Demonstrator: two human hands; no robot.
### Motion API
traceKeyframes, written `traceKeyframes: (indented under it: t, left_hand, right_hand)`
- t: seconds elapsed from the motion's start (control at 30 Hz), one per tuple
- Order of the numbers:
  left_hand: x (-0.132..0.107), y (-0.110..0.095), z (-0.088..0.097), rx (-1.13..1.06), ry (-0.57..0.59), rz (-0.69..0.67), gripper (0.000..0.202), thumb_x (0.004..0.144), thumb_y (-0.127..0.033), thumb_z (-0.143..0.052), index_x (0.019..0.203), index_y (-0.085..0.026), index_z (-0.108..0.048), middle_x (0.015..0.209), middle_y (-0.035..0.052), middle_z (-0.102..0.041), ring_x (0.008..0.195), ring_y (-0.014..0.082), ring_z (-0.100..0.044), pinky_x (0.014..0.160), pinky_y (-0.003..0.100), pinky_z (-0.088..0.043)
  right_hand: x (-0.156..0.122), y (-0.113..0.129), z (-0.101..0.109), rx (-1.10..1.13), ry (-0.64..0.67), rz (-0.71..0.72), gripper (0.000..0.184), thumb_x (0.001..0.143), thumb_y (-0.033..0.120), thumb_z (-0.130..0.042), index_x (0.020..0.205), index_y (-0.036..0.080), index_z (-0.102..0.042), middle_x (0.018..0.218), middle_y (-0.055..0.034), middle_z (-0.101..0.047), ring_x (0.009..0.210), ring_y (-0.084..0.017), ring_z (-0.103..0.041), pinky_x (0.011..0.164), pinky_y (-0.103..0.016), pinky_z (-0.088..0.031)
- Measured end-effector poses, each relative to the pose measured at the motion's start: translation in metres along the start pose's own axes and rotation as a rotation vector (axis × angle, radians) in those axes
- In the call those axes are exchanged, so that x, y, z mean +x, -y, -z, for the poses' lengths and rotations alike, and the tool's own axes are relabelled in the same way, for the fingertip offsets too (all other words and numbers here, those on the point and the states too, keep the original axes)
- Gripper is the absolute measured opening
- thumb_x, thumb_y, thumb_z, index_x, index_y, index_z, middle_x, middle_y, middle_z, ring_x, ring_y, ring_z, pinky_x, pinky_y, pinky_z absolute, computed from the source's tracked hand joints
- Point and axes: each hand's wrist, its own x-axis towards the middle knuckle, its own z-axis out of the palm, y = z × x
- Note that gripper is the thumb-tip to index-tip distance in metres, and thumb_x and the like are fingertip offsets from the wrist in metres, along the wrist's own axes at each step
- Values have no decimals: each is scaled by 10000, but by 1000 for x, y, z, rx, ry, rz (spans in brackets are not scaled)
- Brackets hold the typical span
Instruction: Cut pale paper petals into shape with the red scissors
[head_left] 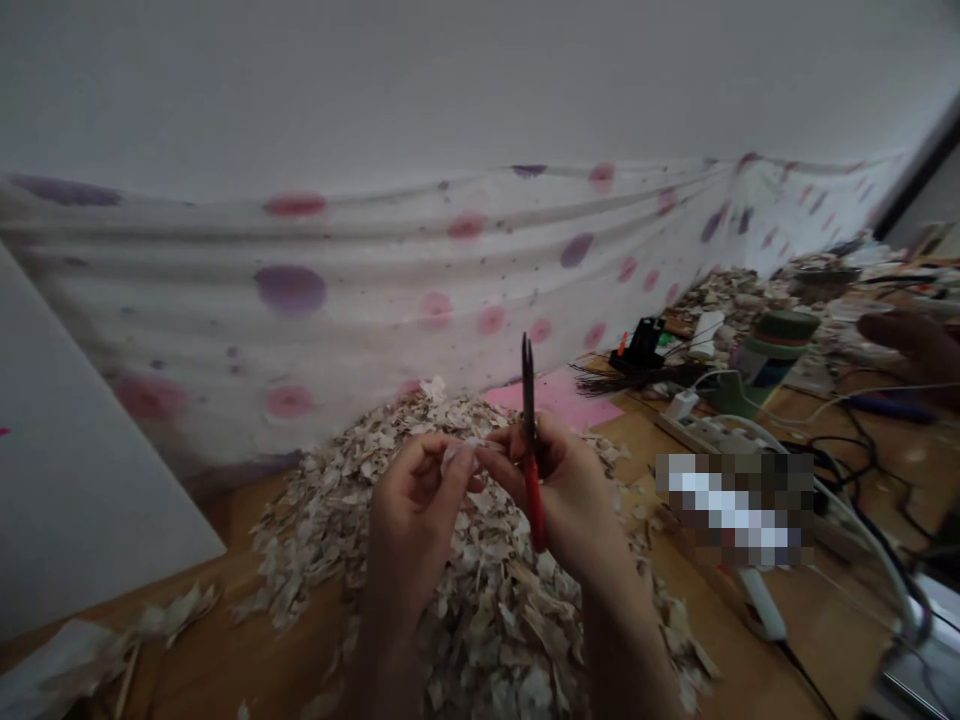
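Observation:
My left hand [416, 505] is closed in a pinch on a small pale, petal-like piece [459, 455]. Fingertips of my right hand [574, 490] meet the same piece from the other side. Red-handled scissors [533, 460] are held in my right hand, upright, with their dark, narrow blades pointing up and nearly together. Below both hands spreads a large heap of dry, pale flakes [517, 620]. The exact shape of the pinched piece is partly hidden by my fingers.
Pink paper [562, 395] lies behind the heap. To the right are a power strip [709, 437], cables, a green container [765, 365] and dark thin wires [630, 378]. A white board [82, 470] stands at left. Another person's hand [911, 340] shows at far right.

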Motion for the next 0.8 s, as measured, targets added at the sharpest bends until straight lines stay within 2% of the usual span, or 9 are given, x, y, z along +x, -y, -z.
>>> traceKeyframes:
  t: [0.1,0.23,0.37,0.43,0.6,0.8]
  left_hand:
    - [-1,1,1,113,-19,-72,200,830,-379,-712,832,-184,-674,756,-4,-704,677,121,-674,621,189,-547]
    - [-3,0,2,184,-46,-87,175,842,-366,-710,858,-193,-691,745,-12,-695,689,122,-674,625,185,-545]
    - [-4,0,2,181,-50,-100,170,826,-362,-721,838,-195,-691,723,-14,-692,680,125,-677,636,192,-550]
    - [-4,-1,1,178,-58,-95,172,815,-361,-727,828,-194,-687,715,-15,-692,665,124,-673,628,193,-547]
    - [-5,-6,-1,183,-54,-37,158,803,-350,-722,801,-197,-680,688,-29,-684,642,111,-659,620,181,-526]
    - [-3,-7,1,161,-31,-8,148,783,-343,-720,779,-199,-687,725,-27,-697,670,120,-678,663,199,-551]
  right_hand:
    - [0,1,-1,-42,-38,22,302,794,334,-718,726,233,-442,798,-2,-615,738,-166,-576,634,-272,-447]
    - [2,2,-1,-38,-49,37,265,793,302,-694,720,235,-448,717,21,-586,712,-163,-571,635,-270,-441]
    - [4,1,2,-38,-39,51,267,799,319,-687,721,233,-447,806,-8,-647,686,-147,-552,614,-261,-427]
    - [4,0,3,-76,-40,53,264,795,320,-692,724,231,-453,826,-14,-649,670,-142,-541,595,-260,-416]
    - [4,-1,7,-186,-19,66,287,800,341,-704,717,231,-453,677,33,-534,620,-135,-486,554,-250,-367]
    - [4,2,7,-255,6,48,192,797,298,-674,746,213,-509,683,28,-564,606,-118,-471,560,-237,-368]
